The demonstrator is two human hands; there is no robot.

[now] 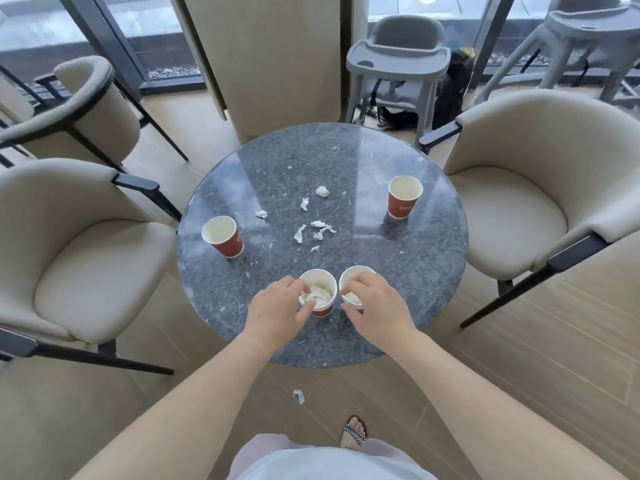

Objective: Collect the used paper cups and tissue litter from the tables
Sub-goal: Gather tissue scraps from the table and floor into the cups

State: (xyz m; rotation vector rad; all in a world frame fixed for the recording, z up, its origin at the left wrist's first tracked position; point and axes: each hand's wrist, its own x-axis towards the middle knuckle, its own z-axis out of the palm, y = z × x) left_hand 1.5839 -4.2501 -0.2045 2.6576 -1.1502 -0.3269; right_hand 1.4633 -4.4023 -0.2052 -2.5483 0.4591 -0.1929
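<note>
Paper cup (320,289), stuffed with tissue, was pinched at its rim by the left hand (277,306); the right hand (374,303) pinched the neighbouring cup (356,273) likewise, fingers inside, thumb outside. Thin card walls might buckle under that grip, or a light cup tip on the glossy speckled stone table (398,289) and spill its wads. Crumpled white tissue scraps (317,230) lay beyond the fingers, and two empty red cups (223,237) (403,199) stood farther out on either side.

Both arms reach forward, left hand (280,308) gripping the near-left cup (325,283), right hand (375,303) gripping the near-right cup (356,274).
</note>
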